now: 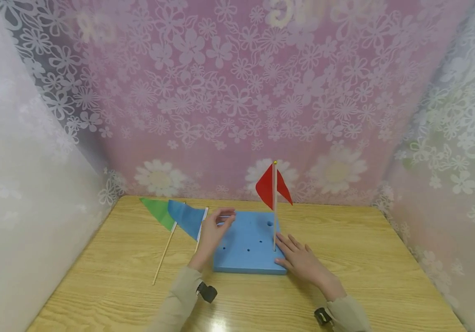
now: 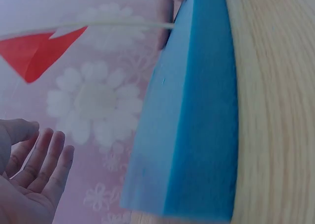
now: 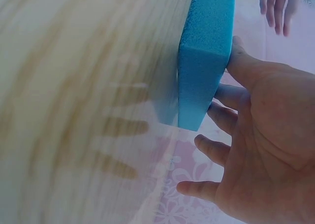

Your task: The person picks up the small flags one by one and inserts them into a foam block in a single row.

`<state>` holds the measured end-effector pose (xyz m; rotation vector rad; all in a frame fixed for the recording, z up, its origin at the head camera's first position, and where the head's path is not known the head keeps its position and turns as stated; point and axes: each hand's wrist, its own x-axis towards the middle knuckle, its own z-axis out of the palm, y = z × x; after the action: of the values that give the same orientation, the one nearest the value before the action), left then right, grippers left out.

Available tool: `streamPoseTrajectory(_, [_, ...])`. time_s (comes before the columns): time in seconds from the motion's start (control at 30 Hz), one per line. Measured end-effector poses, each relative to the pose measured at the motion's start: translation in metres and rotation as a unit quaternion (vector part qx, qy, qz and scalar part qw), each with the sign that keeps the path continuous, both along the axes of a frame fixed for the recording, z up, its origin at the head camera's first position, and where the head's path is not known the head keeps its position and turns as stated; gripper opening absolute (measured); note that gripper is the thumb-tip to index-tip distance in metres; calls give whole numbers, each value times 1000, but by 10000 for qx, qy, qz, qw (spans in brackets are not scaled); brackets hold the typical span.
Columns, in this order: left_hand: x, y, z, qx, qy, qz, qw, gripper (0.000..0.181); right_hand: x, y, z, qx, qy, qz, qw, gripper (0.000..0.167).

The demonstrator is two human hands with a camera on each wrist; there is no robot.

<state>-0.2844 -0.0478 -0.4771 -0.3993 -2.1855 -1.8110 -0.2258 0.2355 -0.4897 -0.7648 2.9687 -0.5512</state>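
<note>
A blue foam block [image 1: 241,258] with several small holes lies on the table. A red flag [image 1: 265,186] on a thin stick stands upright in it near the right edge. My right hand [image 1: 304,263] rests at the block's right side, fingers spread; in the right wrist view the hand [image 3: 275,130] touches the block [image 3: 204,61]. Above the block's left part hovers my left hand [image 1: 214,233], fingers loosely bent and holding nothing; the left wrist view shows this hand [image 2: 34,175] empty, apart from the block [image 2: 197,125].
Left of the block, a blue flag [image 1: 187,216] lies partly behind my left wrist, overlapping a green flag [image 1: 157,213] on a wooden stick. They lie on the wooden table [image 1: 109,272]. Flower-patterned cloth [image 1: 237,101] hangs behind the table and at both sides.
</note>
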Motion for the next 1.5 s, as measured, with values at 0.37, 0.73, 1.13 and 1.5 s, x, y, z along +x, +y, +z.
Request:
streamPoseTrajectory(0.37, [4, -60, -2, -134, -374, 406, 9984, 25, -2, 1, 0, 187, -72, -86, 9998, 66])
streamPoseTrajectory(0.73, [23, -93, -18, -702, -885, 504, 9923, 18, -4, 3, -1, 128, -2, -52, 9999, 67])
streamPoseTrajectory(1.13, [34, -91, -19, -2562, -1903, 812, 9442, 9, -3, 2, 1, 186, 1, -98, 9998, 67])
streamPoseTrajectory(1.5, [33, -91, -33, -3023, -1376, 1260, 9348, 14, -1, 1, 1, 164, -106, -8, 9998, 65])
